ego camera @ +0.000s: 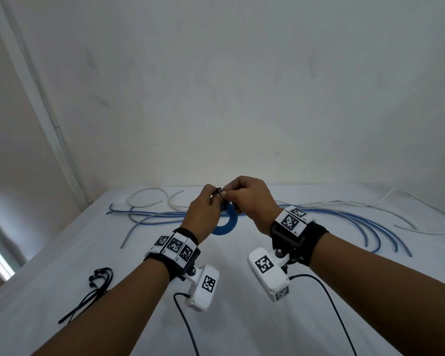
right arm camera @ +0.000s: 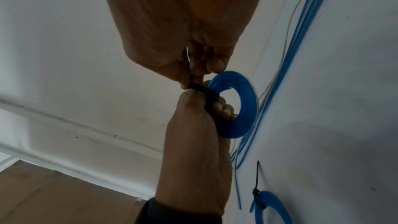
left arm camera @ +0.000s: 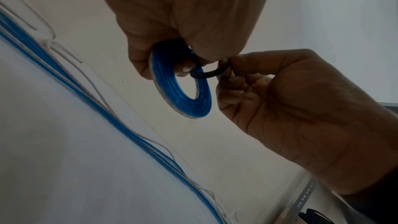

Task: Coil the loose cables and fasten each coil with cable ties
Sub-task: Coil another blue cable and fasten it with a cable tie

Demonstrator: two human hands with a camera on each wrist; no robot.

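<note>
Above the table (ego camera: 242, 291), just in front of the loose cables (ego camera: 345, 217), the left hand (ego camera: 203, 214) grips the blue coil (ego camera: 226, 224) steady while the right hand (ego camera: 252, 201) pinches the black cable tie (left arm camera: 207, 74) looped around it, apparently to cinch it.

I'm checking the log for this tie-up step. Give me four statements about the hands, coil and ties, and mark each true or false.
1. The left hand holds a blue cable coil. True.
2. The coil lies flat on the table. False: it is held up above the white table.
3. A black cable tie loops around the coil. True.
4. The right hand is open and idle. False: it pinches the tie.
</note>
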